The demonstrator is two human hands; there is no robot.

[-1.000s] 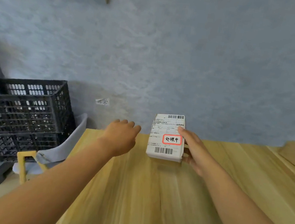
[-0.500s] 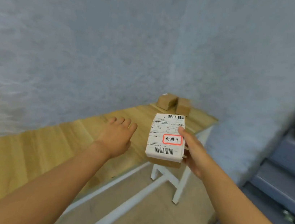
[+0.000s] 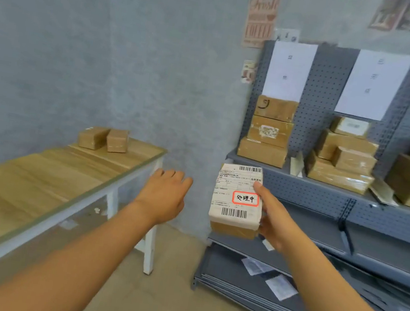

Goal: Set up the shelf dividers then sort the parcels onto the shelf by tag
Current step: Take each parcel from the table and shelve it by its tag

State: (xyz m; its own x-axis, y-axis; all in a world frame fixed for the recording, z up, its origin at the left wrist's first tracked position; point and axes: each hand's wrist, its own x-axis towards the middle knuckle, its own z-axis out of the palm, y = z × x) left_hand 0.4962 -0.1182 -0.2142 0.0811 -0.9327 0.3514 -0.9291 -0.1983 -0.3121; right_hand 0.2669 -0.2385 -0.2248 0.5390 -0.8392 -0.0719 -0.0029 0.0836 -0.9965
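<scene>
My right hand (image 3: 272, 221) grips a small brown parcel (image 3: 237, 186) from its right side, thumb on the white shipping label with a red-framed tag. It is held in the air in front of the grey pegboard shelf (image 3: 324, 196). My left hand (image 3: 166, 196) hovers empty to the left of the parcel, fingers relaxed. On the shelf stand stacks of brown parcels (image 3: 268, 135), split by light dividers (image 3: 297, 163). White paper signs (image 3: 288, 70) hang above each section. Two more small parcels (image 3: 105, 138) lie on the far end of the wooden table (image 3: 37, 179).
The table's white legs (image 3: 149, 250) stand left of the shelf, with bare floor between them. Lower shelf boards (image 3: 272, 283) hold loose paper slips. Posters hang on the grey wall (image 3: 260, 20).
The view has swung right from the table and black crate to the shelf. The parcel has come off the table and travels with my right hand; my left hand keeps its place beside it.
</scene>
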